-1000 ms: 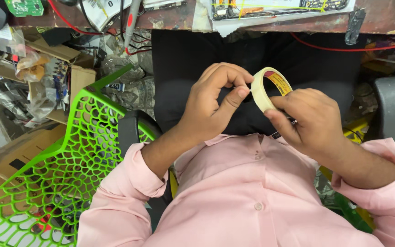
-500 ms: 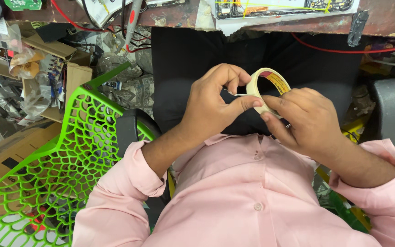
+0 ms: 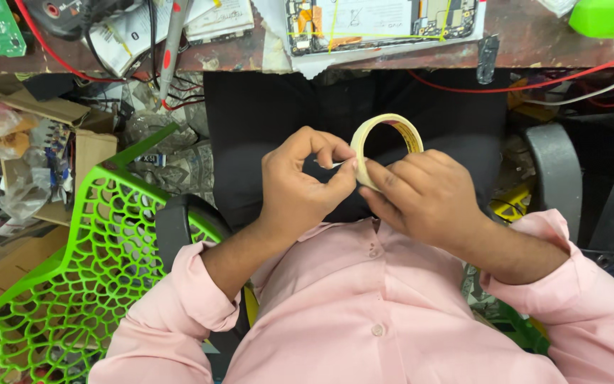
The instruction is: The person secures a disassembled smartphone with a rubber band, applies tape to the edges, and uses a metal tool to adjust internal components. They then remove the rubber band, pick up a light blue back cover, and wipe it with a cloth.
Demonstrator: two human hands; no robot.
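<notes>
Head view: the roll of pale masking tape [image 3: 385,146] stands on edge above the lap, just below the near edge of the workbench [image 3: 535,43] and in front of the dark trousers. The right hand [image 3: 428,199] is curled about the lower part of the roll, fingers wrapped on its outer face and the thumb hidden behind, so that hand is closed on the roll. The left hand [image 3: 300,188] sits just left of the roll, thumb and forefinger pinched together at its rim, where a thin pale sliver shows between them (probably the loose end of the tape, though it is too small to be sure). The other left fingers are bent loosely and hold nothing else.

By the look of it, the roll should be light and fairly stiff as a ring, yet it would flatten a little if squeezed hard across the open middle. Its outer face is papery and not slippery; the free end will be sticky on one side and apt to tear or fold back on itself. The safest hold is round the outer band, or a finger through the hole, with the end taken flat between two fingertips.

Left of the roll stands a green lattice chair [image 3: 72,284]; above the roll, on the workbench, lies an opened phone on white paper [image 3: 385,21].
</notes>
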